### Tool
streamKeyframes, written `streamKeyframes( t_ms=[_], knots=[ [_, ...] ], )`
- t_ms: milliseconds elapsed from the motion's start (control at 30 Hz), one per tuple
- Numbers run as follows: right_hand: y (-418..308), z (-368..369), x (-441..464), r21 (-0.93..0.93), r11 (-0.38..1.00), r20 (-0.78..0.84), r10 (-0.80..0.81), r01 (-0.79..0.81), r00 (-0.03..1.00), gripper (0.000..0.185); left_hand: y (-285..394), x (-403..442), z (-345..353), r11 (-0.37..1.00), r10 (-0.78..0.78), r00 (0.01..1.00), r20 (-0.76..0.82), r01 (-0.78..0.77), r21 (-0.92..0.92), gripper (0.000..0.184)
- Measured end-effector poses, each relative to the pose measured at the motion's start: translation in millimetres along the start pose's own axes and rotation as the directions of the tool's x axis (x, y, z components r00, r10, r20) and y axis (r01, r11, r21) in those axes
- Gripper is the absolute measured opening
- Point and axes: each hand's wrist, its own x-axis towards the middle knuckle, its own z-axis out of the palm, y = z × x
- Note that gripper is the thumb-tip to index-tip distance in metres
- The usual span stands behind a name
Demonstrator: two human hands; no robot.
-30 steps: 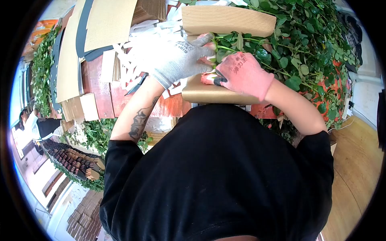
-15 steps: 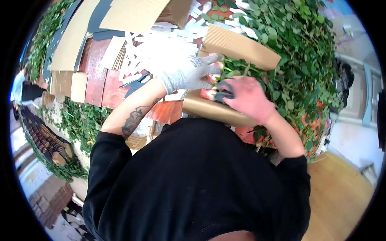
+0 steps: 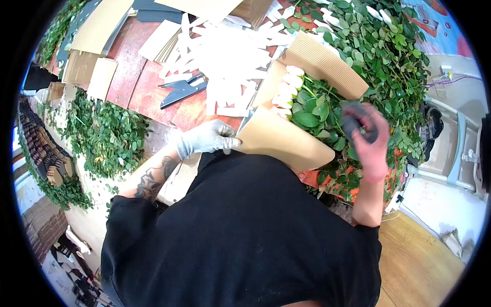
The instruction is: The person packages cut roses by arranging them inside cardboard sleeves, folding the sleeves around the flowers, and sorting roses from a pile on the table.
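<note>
My left hand, in a pale grey knitted glove, pinches the near left corner of a brown cardboard wrap. Between that near flap and the ridged far flap lies a row of cream-pink roses. Their heads point left; leafy stems run right. Past the wrap's right end, my right hand hovers over the foliage in a pink glove with a black palm. Its fingers are curved with a gap to the thumb, and nothing shows held. A dark plier-like stapler rests on the red table.
White paper strips are heaped behind the wrap. Cardboard sheets are stacked at the back left. Cut leaves cover the table's right side. More foliage hangs at left, and a pale folding chair frame stands at right.
My left hand has left the rose heads and moved down-left to the near flap's corner. My right hand has moved right, off the bunch. The flaps now spread wider, exposing the roses.
</note>
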Motion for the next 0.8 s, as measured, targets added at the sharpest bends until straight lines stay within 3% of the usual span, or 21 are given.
streamKeyframes(
  t_ms=[33, 67, 100, 167, 233, 300, 333, 367, 433, 500, 533, 567, 633, 667, 700, 733, 767, 800],
  knots=[
    [-9.3, 5.8, -6.6, -0.130, 0.991, 0.153, -0.007, 0.027, 0.988, 0.052, 20.5, -12.5, -3.7, 0.998, -0.053, 0.999, -0.014, 0.053, -0.016, 0.046],
    [-17.7, 9.9, -14.9, -0.362, 0.891, 0.304, -0.167, 0.276, 0.938, 0.056, 37.4, -22.6, -6.7, 0.994, -0.106, 0.994, -0.026, 0.105, -0.035, 0.042],
    [-26.6, 14.4, -23.5, -0.520, 0.683, 0.480, -0.263, 0.513, 0.837, 0.061, 45.5, -26.7, -8.7, 0.994, -0.098, 0.995, -0.026, 0.097, -0.040, 0.042],
    [-48.9, 32.5, -39.1, -0.630, 0.586, 0.610, -0.033, 0.509, 0.792, 0.069, 60.3, -33.5, -9.0, 0.996, 0.041, 0.999, 0.025, -0.039, -0.084, 0.034],
    [-62.4, 43.2, -52.2, -0.639, 0.586, 0.570, -0.077, 0.499, 0.818, 0.064, 89.5, -44.3, -8.2, 0.994, 0.018, 0.999, 0.036, -0.014, -0.107, 0.036],
    [-65.7, 40.4, -64.0, -0.795, 0.330, 0.538, -0.001, 0.508, 0.843, 0.055, 101.0, -47.2, -6.3, 0.984, 0.133, 0.989, -0.057, -0.139, -0.110, 0.040],
    [-70.3, 31.6, -56.3, -0.785, 0.389, 0.500, -0.061, 0.482, 0.864, 0.044, 96.2, -41.4, -2.7, 0.957, 0.234, 0.965, -0.115, -0.250, -0.145, 0.044],
    [-79.7, 24.3, -50.9, -0.796, 0.447, 0.402, -0.111, 0.407, 0.909, 0.042, 102.5, -40.3, -14.3, 0.967, 0.225, 0.968, -0.110, -0.236, -0.100, 0.048],
    [-59.9, -2.2, -25.8, -0.736, 0.645, 0.220, -0.060, 0.206, 0.974, 0.042, 82.1, -19.0, -34.8, 0.903, 0.362, 0.858, -0.365, -0.420, -0.092, 0.047],
    [-23.4, -9.8, 13.3, -0.935, 0.346, -0.037, -0.310, 0.076, 0.950, 0.041, 77.3, 15.4, -48.3, 0.857, 0.508, 0.676, -0.533, -0.461, 0.231, 0.049],
    [-23.2, -3.6, 35.0, -0.980, 0.187, -0.019, -0.436, 0.070, 0.900, 0.042, 71.0, 40.1, -47.1, 0.832, 0.528, 0.637, -0.561, -0.520, 0.192, 0.061],
    [-24.5, 2.7, 52.1, -0.999, 0.024, 0.023, -0.552, 0.044, 0.834, 0.043, 70.7, 59.8, -43.9, 0.830, 0.531, 0.635, -0.561, -0.523, 0.194, 0.061],
    [36.7, 4.8, 59.4, -0.839, 0.152, 0.374, -0.538, 0.523, 0.756, 0.044, 74.5, 94.1, -40.2, 0.783, 0.621, 0.589, -0.517, -0.438, 0.442, 0.071],
    [72.4, 21.7, 56.3, -0.466, 0.724, 0.358, -0.370, 0.508, 0.857, 0.046, 71.7, 111.0, -39.2, 0.782, 0.622, 0.586, -0.519, -0.441, 0.440, 0.071],
    [83.0, 31.0, 57.7, -0.199, 0.901, 0.406, -0.283, 0.386, 0.869, 0.046, 69.6, 128.0, -39.5, 0.779, 0.626, 0.607, -0.489, -0.517, 0.355, 0.067],
    [91.4, 40.9, 59.1, 0.066, 0.981, 0.449, -0.193, 0.183, 0.872, 0.047, 72.8, 136.0, -41.7, 0.768, 0.632, 0.624, -0.460, -0.584, 0.262, 0.063],
    [93.2, 44.5, 61.8, -0.423, 0.768, 0.540, -0.214, 0.481, 0.814, 0.053, 73.0, 142.1, -45.2, 0.767, 0.632, 0.620, -0.465, -0.588, 0.257, 0.063],
    [93.2, 47.3, 63.5, -0.712, 0.261, 0.631, -0.168, 0.652, 0.757, 0.060, 76.6, 140.5, -46.2, 0.806, 0.581, 0.636, -0.508, -0.535, 0.253, 0.060]
  ],
)
